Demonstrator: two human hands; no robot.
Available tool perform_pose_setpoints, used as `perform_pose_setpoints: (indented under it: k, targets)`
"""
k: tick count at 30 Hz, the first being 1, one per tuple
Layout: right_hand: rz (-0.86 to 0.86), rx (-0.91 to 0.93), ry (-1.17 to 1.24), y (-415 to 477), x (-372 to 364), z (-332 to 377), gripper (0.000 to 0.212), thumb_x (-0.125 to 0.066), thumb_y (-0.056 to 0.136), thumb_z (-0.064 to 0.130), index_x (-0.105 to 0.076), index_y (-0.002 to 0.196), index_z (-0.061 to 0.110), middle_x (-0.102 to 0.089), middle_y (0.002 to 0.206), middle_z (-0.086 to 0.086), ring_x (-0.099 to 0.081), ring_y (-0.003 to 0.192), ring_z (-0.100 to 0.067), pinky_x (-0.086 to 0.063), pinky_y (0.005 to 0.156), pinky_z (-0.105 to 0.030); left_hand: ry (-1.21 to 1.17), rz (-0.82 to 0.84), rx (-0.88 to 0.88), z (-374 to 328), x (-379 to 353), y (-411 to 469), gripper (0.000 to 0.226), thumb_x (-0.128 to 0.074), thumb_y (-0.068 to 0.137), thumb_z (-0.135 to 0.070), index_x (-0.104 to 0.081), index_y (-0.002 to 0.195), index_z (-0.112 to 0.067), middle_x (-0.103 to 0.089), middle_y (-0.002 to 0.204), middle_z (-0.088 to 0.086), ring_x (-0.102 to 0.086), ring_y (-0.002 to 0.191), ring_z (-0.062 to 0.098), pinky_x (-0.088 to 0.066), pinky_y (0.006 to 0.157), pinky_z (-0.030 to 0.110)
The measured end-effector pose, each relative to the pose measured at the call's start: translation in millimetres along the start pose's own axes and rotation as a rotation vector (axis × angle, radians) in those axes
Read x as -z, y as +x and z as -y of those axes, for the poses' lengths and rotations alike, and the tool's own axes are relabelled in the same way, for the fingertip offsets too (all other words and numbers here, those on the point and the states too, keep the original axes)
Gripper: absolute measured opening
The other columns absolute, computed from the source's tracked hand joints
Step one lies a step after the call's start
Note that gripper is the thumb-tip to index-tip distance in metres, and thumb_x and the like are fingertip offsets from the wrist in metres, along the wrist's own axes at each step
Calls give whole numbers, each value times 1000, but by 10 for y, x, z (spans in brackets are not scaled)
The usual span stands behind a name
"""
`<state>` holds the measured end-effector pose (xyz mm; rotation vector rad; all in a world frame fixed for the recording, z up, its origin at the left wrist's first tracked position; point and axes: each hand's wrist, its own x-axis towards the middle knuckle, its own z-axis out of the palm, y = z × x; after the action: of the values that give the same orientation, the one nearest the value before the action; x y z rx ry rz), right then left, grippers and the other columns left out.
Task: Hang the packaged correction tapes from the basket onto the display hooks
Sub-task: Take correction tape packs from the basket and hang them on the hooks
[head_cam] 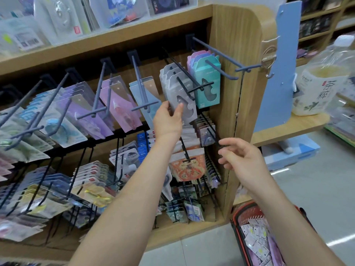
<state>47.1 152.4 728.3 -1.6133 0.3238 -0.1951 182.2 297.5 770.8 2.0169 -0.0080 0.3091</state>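
Stationery-shop aisle; wooden shelving unit [236, 54] fitted with rows of blue-grey display hooks [99, 89] sloping out toward the viewer.

Left and centre-left: hooks already loaded with flat carded packs [119, 104] in blue, lilac and pink.

Centre: left hand [168, 120] raised, thumb on the face and fingers behind the lower part of a grey correction-tape pack [180, 96]. Pack pinched at the front of a stack of like packs on one hook; seating of its hanger slot on the prong not discernible.

Probable handling: very light; thin card with a moulded window, stiff enough to stay flat yet easily creased or torn at the slot; smooth face, hence some risk of slipping. Best held low or by the side edges, with the top slot left free for the prong.

Immediately right: teal boxes [206, 81] on the neighbouring hook, close enough to be knocked. Label bar across the hook tip a likely snag on threading.

Lower right: right hand [242, 156], fingers loosely curled, holding nothing, just beside the tip of a black hook [213, 135] in the lower tier; contact not determinable.

Bottom right: red basket [242, 214] on the floor, further packs inside, well below the hooks.

Far right: blue board [276, 64] and large bottle [317, 87], apart from the work.
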Motion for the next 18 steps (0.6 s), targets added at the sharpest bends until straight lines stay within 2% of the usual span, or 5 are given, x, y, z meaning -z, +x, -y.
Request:
perform_pose_setpoints:
  k: [5, 9, 13, 16, 18]
  targets:
    - [-39, -2, 10, -104, 33, -15, 24, -60, 94, 6, -70, 100, 27, -72, 81, 1, -69, 73, -11, -49, 64, -22, 4, 87, 148, 124, -23, -205, 40, -63, 92, -39, -60, 121, -13, -68, 108, -1, -64, 105, 23, -51, 94, 38]
    - [-109, -36, 3, -247, 100, -99, 23, -59, 94, 4, -70, 98, 23, -72, 80, -2, -66, 68, -9, -50, 64, -23, 265, 308, 75, 330, 40, -693, 56, -57, 97, -37, -40, 146, -16, -58, 134, -2, -57, 117, 19, -46, 99, 36]
    - [-215, -108, 2, -504, 258, -286, 23, -59, 93, 1, -72, 93, 21, -71, 74, -5, -64, 67, -13, -51, 64, -21, 223, 467, -64, 572, 75, -1051, 25, -53, 98, -29, -65, 119, -28, -69, 108, -16, -63, 93, 2, -52, 88, 29]
    - [-302, -156, -38, -742, 426, -482, 23, -61, 91, 0, -73, 88, 18, -69, 69, -3, -64, 64, -14, -50, 61, -19, 181, 610, -128, 678, 26, -1269, 19, -57, 96, -24, -73, 104, -28, -71, 94, -18, -60, 81, -6, -43, 72, 10]
    - [-351, -196, -94, -920, 565, -616, 24, -61, 91, -2, -72, 87, 19, -67, 64, 2, -62, 57, -8, -49, 59, -16, 145, 688, -179, 725, -64, -1391, 18, -60, 95, -19, -76, 101, -25, -71, 87, -17, -63, 79, -4, -44, 71, 13]
